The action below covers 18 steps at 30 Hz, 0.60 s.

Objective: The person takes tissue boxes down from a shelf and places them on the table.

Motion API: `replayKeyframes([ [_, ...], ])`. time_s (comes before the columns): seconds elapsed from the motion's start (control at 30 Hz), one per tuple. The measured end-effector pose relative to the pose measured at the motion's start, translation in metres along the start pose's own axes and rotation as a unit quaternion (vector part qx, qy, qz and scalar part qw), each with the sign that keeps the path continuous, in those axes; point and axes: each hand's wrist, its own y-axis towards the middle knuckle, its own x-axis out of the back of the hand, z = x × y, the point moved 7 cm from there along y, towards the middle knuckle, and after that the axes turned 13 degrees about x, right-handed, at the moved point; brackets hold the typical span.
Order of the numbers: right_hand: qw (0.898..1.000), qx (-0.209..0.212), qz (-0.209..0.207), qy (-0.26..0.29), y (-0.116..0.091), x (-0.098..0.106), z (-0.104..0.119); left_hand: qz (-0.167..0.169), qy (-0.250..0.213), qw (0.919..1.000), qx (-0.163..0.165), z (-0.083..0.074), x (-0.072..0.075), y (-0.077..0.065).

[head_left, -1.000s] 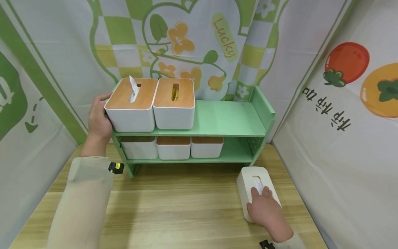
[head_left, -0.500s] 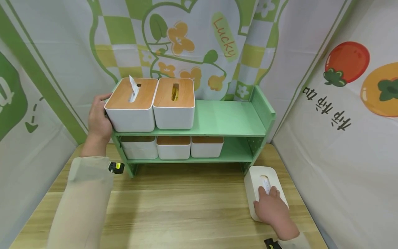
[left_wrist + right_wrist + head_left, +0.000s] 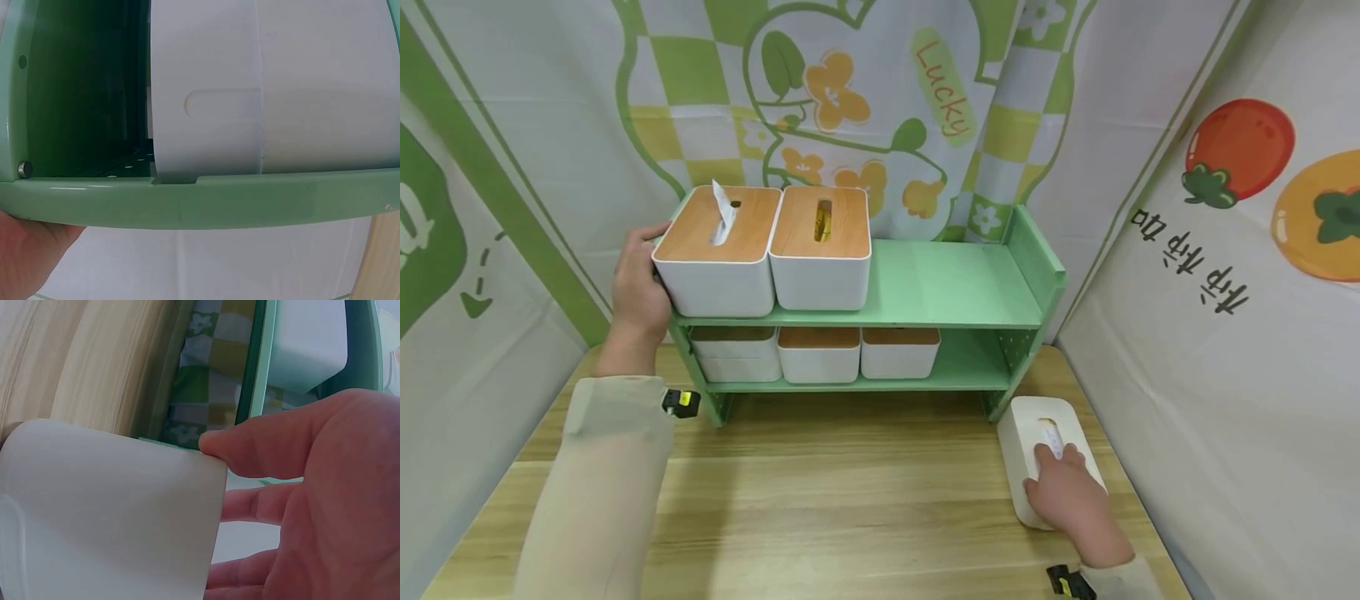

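Observation:
My left hand [image 3: 638, 283] grips the left end of a green two-tier shelf [image 3: 955, 283]. In the left wrist view part of that hand [image 3: 31, 253] shows against the green end panel [image 3: 250, 200]. On the wooden table at the right, my right hand [image 3: 1071, 496] lies over a plain white tissue box [image 3: 1026, 475]. Its fingers reach to the slot, and the thumb bends at the left edge. From the right wrist, the thumb [image 3: 262, 447] meets a top corner of this box [image 3: 112, 506], the other fingers extending across the lid.
Two white tissue boxes with wooden lids, one showing a tissue [image 3: 724, 217], the other [image 3: 820, 283] a yellow pack inside, stand on the upper tier's left. Below are several more boxes [image 3: 817, 367]. A fabric wall [image 3: 1217, 433] borders the table [image 3: 820, 500] on the right.
The plain white tissue box has slid right across the table under my right hand, now beside the shelf's right front leg. My left hand has stayed on the shelf.

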Motion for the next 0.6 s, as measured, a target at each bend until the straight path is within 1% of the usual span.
replayKeyframes([
  [0.17,1.0,0.0,0.01,0.005,0.002,-0.001,-0.009,-0.005,-0.017,0.9998,-0.009,0.0,0.001,0.002],
  [0.3,1.0,-0.002,0.008,0.014,0.003,0.0,-0.015,-0.005,-0.013,0.9999,-0.005,0.003,0.001,0.004],
  [0.6,0.999,0.004,-0.026,0.025,0.005,0.003,-0.03,0.003,-0.007,1.0,0.003,0.003,0.0,0.004],
])
